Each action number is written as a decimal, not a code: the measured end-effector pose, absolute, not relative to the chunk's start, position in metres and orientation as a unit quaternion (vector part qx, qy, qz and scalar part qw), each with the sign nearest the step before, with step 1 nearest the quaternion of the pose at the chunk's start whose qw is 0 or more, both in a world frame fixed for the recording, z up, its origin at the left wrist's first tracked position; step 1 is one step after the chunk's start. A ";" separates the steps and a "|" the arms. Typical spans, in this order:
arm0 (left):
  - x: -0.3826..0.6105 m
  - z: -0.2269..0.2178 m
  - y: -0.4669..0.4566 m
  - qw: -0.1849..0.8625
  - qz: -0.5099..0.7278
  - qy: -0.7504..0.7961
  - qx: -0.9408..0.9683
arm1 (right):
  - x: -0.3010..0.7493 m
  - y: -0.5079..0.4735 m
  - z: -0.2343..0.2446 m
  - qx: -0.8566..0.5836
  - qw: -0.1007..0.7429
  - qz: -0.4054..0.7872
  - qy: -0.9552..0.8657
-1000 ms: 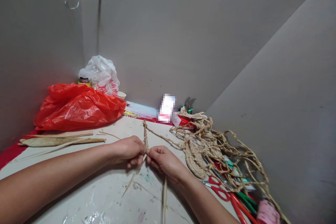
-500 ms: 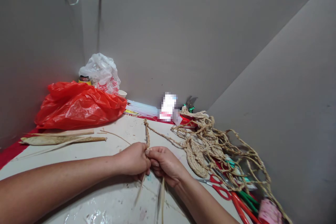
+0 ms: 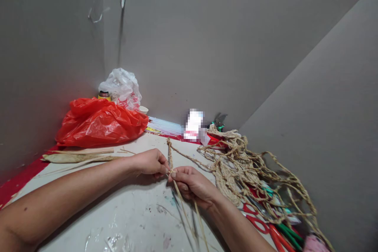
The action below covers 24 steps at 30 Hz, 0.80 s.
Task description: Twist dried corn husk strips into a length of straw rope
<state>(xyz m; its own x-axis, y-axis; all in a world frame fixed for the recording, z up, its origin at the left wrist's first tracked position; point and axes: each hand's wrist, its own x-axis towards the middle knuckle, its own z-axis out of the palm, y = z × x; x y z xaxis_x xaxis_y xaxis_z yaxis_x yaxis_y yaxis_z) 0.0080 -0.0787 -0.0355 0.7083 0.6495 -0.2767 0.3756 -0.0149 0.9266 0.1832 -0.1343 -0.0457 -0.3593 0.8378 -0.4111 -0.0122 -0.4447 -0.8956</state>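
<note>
A thin braided straw cord [image 3: 170,153] lies on the white tabletop [image 3: 138,212], its knotted end pointing away from me. My left hand [image 3: 152,163] pinches at the near end of the braid from the left. On the other side, my right hand [image 3: 190,183] grips the same spot between thumb and fingers. Loose straw strands [image 3: 181,201] trail from beneath the fingers towards me. From the braid's far knot a thinner cord runs right to a tangled heap of braided straw rope [image 3: 227,173].
A red plastic bag [image 3: 100,124] sits at the back left, a white plastic bag [image 3: 121,86] behind it. Dry leaf strips [image 3: 79,157] lie before the red bag. Red-handled scissors [image 3: 255,220] are by my right forearm; green-handled pruners [image 3: 218,122] stand at the back.
My left hand has shifted from around the braid to a fingertip pinch at its left. The loose strands now hang together to the right. The whole view has shifted slightly.
</note>
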 end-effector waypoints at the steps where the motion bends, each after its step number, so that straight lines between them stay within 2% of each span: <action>1: 0.006 -0.033 -0.077 0.595 0.103 0.367 0.708 | 0.184 -0.134 -0.045 -0.478 0.295 0.708 -0.428; 4: -0.001 -0.023 -0.070 0.581 0.060 0.364 0.725 | 0.185 -0.133 -0.043 -0.471 0.282 0.730 -0.407; 7: -0.013 -0.003 -0.064 0.509 0.044 0.370 0.776 | 0.186 -0.132 -0.044 -0.466 0.281 0.741 -0.395; 12: -0.045 0.048 -0.059 0.361 0.126 0.454 0.805 | 0.186 -0.130 -0.048 -0.463 0.265 0.743 -0.405; 16: -0.069 0.075 -0.062 0.302 0.111 0.478 0.817 | 0.185 -0.129 -0.049 -0.463 0.254 0.744 -0.409; 20: -0.080 0.062 -0.066 0.235 0.062 0.509 0.826 | 0.185 -0.130 -0.047 -0.458 0.254 0.748 -0.408; 24: -0.073 0.021 -0.067 0.101 -0.001 0.590 0.801 | 0.188 -0.130 -0.047 -0.450 0.252 0.754 -0.406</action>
<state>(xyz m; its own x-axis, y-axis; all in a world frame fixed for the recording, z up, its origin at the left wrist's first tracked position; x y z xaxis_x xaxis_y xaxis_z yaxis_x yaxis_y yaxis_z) -0.0732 -0.0674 0.0211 0.3037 0.9450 -0.1212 0.9456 -0.2833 0.1601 0.1875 -0.1295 -0.0472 -0.4678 0.7463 -0.4735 -0.0151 -0.5424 -0.8400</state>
